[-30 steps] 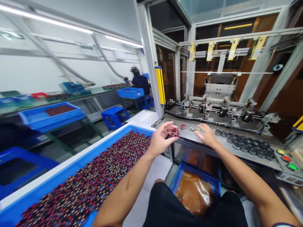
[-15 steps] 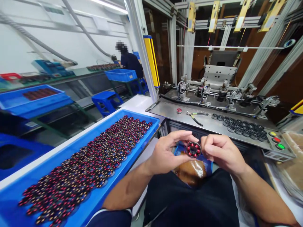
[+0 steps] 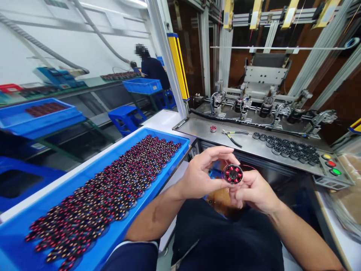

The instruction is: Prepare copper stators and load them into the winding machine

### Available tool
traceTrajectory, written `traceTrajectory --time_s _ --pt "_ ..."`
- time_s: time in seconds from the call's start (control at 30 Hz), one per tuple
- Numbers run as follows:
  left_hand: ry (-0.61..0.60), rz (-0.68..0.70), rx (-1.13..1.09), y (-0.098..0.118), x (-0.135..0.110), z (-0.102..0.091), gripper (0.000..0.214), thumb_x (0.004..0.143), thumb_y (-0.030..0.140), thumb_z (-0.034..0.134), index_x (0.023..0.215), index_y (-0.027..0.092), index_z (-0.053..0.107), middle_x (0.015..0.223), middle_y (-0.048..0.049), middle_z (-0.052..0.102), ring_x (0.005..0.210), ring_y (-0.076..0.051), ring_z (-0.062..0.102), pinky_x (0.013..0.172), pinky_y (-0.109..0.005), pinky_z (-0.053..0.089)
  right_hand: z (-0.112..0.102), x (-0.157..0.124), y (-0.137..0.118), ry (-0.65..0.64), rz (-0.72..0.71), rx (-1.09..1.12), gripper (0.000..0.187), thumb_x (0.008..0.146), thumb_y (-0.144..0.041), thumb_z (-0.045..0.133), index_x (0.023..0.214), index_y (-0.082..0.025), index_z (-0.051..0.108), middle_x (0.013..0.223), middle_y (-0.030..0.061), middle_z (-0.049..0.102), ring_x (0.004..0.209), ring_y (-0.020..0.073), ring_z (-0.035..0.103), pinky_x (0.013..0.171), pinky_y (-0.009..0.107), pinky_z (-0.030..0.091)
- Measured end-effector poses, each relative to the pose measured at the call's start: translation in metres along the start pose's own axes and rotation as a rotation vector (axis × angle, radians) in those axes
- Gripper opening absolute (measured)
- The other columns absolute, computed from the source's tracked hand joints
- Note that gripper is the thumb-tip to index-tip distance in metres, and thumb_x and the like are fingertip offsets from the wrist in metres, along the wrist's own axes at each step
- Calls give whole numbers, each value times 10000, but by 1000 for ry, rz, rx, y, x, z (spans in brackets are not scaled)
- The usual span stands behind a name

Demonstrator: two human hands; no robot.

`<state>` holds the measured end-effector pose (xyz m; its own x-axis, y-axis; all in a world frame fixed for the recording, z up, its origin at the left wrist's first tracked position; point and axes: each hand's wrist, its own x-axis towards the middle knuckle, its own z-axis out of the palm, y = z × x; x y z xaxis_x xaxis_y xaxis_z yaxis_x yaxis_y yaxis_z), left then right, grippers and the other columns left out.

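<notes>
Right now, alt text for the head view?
Left hand and right hand hold a round red-wound coil part over the lap. A blue tray of similar parts lies left; pliers and dark rings sit on the steel bench ahead.

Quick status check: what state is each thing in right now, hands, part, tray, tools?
Left hand: pinching the red coil.
Right hand: gripping the red coil from below.
Red coil: held up between both hands, face toward camera.
Blue tray: filled with coils.
Pliers: lying flat on the steel shelf, untouched.
Black rings: lying clustered on the steel shelf.
</notes>
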<state>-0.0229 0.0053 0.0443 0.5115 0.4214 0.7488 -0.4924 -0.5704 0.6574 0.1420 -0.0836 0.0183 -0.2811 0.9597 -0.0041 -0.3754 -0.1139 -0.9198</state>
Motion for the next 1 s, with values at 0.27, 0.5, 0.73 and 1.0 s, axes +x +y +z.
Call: traceTrajectory --time_s 0.27,0.5,0.73,1.0 --pt "71 -81 -77 -11 -2 -8 711 686 37 851 1301 246 560 1113 -53 757 999 -152 726 895 -238 578 -3 -20 5 14 -103 -99 163 740 -297 856 847 -182 813 555 20 695 367 82 573 353 143 416" --pt "16 -212 -174 -12 -13 -3 620 800 51 760 1333 231 498 1252 -124 720 1079 -192 722 916 -282 585 -24 -23 -13 40 -161 -281 286 739 -336 869 977 -195 799 717 44 761 579 139 683 571 234 556" --pt "-149 -203 -242 -11 -24 12 666 891 27 622 1465 282 400 1383 -157 624 1244 -230 641 1019 -351 549 -14 -18 -34 244 -49 -259 378 821 -490 772 685 -162 642 526 -19 586 456 85 471 455 214 360" --pt "101 -246 -304 -20 -32 31 771 697 79 849 1344 252 467 1061 -57 651 865 -130 691 752 -218 570 -8 -23 -17 176 -117 -284 358 883 -441 717 670 -182 595 536 -29 553 502 99 449 501 242 348"
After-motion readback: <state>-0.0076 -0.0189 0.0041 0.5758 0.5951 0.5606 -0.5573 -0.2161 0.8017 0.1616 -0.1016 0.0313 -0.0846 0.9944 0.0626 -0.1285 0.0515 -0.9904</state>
